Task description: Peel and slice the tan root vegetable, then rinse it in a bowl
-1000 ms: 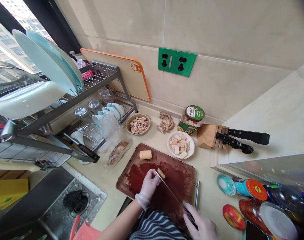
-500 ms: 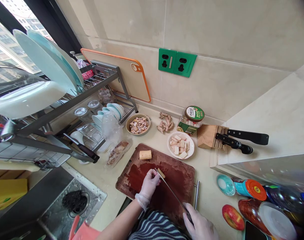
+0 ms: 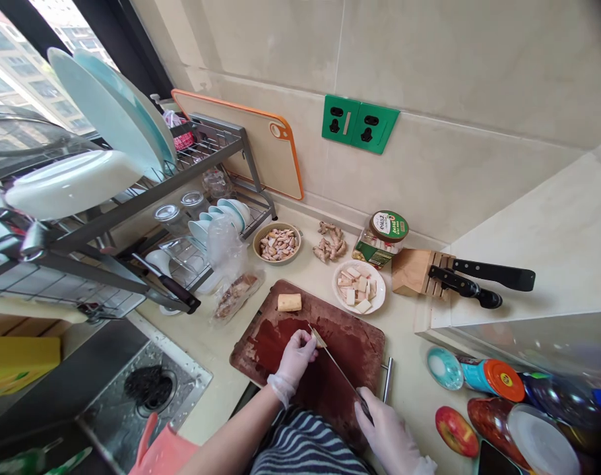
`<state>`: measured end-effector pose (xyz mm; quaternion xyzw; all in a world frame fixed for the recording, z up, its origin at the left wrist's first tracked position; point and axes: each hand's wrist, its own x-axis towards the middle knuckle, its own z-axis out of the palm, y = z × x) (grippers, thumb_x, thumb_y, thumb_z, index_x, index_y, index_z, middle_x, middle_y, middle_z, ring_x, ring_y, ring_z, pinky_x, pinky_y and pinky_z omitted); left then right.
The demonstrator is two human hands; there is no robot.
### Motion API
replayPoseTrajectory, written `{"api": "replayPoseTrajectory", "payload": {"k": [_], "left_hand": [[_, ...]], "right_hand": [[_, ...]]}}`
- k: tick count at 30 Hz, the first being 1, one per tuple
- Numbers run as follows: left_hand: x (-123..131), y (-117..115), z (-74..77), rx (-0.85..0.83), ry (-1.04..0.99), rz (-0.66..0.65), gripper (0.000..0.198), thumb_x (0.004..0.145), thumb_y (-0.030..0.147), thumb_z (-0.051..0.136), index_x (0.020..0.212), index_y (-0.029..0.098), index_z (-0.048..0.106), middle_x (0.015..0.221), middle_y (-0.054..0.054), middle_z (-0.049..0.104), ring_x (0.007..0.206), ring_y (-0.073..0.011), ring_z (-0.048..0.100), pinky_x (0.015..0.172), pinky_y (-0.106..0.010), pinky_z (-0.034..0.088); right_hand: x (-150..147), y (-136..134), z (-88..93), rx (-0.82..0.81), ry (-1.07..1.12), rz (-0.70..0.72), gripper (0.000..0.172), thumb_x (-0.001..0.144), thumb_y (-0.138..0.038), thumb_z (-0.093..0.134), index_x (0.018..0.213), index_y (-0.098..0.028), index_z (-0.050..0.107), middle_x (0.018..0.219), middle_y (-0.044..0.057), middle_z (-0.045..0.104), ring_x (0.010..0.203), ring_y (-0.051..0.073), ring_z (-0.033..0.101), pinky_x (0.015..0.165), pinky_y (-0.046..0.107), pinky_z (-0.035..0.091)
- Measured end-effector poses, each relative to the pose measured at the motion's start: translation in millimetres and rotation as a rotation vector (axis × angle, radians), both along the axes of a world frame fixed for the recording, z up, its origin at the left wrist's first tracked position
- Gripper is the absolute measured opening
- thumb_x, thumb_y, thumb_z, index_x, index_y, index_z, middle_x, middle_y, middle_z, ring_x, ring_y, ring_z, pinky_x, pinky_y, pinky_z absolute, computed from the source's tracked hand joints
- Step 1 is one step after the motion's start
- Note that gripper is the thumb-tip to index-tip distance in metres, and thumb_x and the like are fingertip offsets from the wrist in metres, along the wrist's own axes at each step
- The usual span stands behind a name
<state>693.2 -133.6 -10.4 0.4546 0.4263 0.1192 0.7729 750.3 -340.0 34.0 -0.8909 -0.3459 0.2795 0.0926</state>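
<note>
Clamped round the dark handle of a knife (image 3: 340,369) with gloved right grip (image 3: 383,425), fingers curled closed. Pinching a small pale chunk (image 3: 318,339) with gloved left grip (image 3: 295,359), thumb and fingertips nearly together at its left side. Set down near the middle of a reddish-brown cutting board (image 3: 265,343), chunk and front of blade close together. Pointed away from the body and slightly left, blade slanting across the board.

Lying farther back on the same board, well apart from both hands: a thicker pale piece (image 3: 289,302). Just behind the board on the tabletop (image 3: 406,376): a white plate (image 3: 381,291) of pale cut pieces, knobs of ginger (image 3: 330,243), a bowl (image 3: 280,262) of what look like garlic cloves.

Covered in part by fingers and blade: the chunk, true shape hard to read. Cannot tell depth of cut, or blade contact. Hidden behind right fingers: most of the knife handle. Screened by striped clothing (image 3: 305,445): near side of the board. Cut off at bottom edge: left forearm. Blurred by wrinkled plastic: contents of the bag (image 3: 238,295).
</note>
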Motion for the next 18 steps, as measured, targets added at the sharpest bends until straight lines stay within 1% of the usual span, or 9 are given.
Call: {"api": "replayPoseTrajectory", "payload": {"k": [5,7,10,12,15,18], "left_hand": [[-0.2,-0.8,-1.6,-0.013,-0.021,0.025,0.049,0.055,0.051,0.075,0.066,0.021,0.039,0.055,0.008,0.049,0.046,-0.0073,0.049,0.047,-0.020,0.034],[-1.9,-1.2,-2.0,-0.019,-0.021,0.028,0.048,0.057,0.052,0.074,0.067,0.021,0.040,0.057,0.007,0.051,0.048,-0.0077,0.050,0.048,-0.021,0.035],[-5.1,-1.6,-3.2,-0.021,-0.006,0.033,0.045,0.059,0.052,0.073,0.067,0.020,0.042,0.061,0.006,0.054,0.051,-0.0085,0.052,0.051,-0.021,0.037],[-6.6,-1.4,-3.5,-0.030,0.011,0.040,0.044,0.058,0.051,0.073,0.066,0.020,0.043,0.062,0.005,0.055,0.052,-0.0089,0.053,0.052,-0.021,0.038],[-7.5,-1.0,-1.2,-0.052,0.009,0.055,0.044,0.055,0.048,0.075,0.064,0.020,0.043,0.061,0.005,0.054,0.053,-0.0092,0.054,0.053,-0.021,0.038],[-7.6,-1.0,2.3,-0.066,-0.014,0.073,0.043,0.054,0.046,0.077,0.063,0.019,0.044,0.059,0.006,0.052,0.053,-0.0089,0.053,0.053,-0.021,0.038]], "right_hand": [[1.2,-11.3,7.1,0.077,0.037,-0.033,0.039,0.093,-0.038,0.030,0.113,-0.022,0.060,0.102,0.007,0.073,0.085,0.021,0.071,0.066,0.023,0.052],[-0.7,-14.4,8.2,0.103,0.018,-0.050,0.040,0.093,-0.041,0.031,0.114,-0.024,0.060,0.097,0.005,0.074,0.083,0.021,0.071,0.065,0.023,0.052],[-6.4,-17.1,8.3,0.153,-0.068,-0.099,0.041,0.092,-0.043,0.030,0.110,-0.027,0.062,0.088,0.003,0.075,0.076,0.021,0.072,0.061,0.024,0.052],[-10.3,-18.2,8.0,0.180,-0.118,-0.121,0.043,0.092,-0.045,0.027,0.108,-0.028,0.063,0.085,0.003,0.075,0.074,0.021,0.072,0.060,0.025,0.052],[-13.7,-19.2,8.4,0.178,-0.116,-0.108,0.044,0.092,-0.047,0.026,0.105,-0.029,0.063,0.080,0.002,0.075,0.069,0.021,0.072,0.056,0.023,0.051],[-14.4,-19.0,9.2,0.160,-0.099,-0.093,0.041,0.092,-0.045,0.027,0.104,-0.030,0.063,0.079,0.000,0.075,0.068,0.020,0.071,0.054,0.022,0.049]]}}
